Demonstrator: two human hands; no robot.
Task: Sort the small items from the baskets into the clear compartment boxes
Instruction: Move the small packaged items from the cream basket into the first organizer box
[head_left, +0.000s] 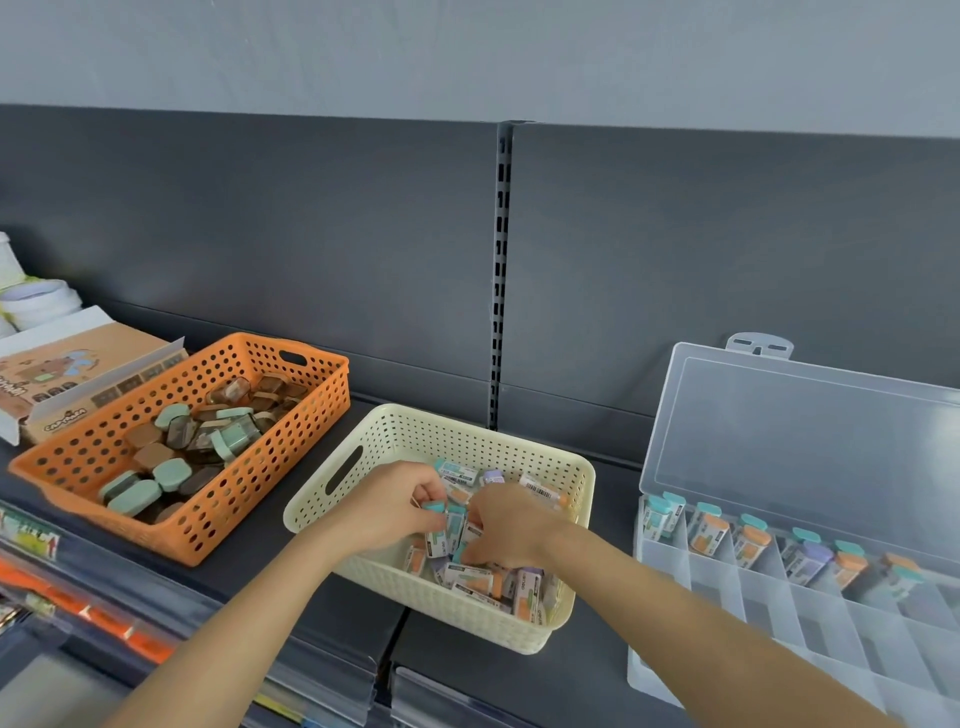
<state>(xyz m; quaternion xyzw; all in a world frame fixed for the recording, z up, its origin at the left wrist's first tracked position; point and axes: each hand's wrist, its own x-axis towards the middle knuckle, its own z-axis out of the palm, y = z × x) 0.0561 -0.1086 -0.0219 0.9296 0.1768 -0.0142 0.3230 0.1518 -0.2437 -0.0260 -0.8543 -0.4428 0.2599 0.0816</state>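
Observation:
Both hands are inside the cream basket (395, 431), which holds several small wrapped erasers (470, 579) with teal, orange and purple ends. My left hand (389, 506) pinches a teal-ended eraser (434, 506) at its fingertips. My right hand (506, 525) is curled down among the erasers, fingers closed around some; what it holds is hidden. To the right lies the clear compartment box (691, 577) with its lid (795, 421) propped open. Its far row holds several erasers (709, 535); the near compartments show nothing inside.
An orange basket (291, 447) with several brown and mint sharpeners stands at the left. Behind it sits a brown cardboard box (67, 374) and white rolls (36, 301). Everything rests on a dark shelf against a dark back panel; price-tag rails run along the front edge.

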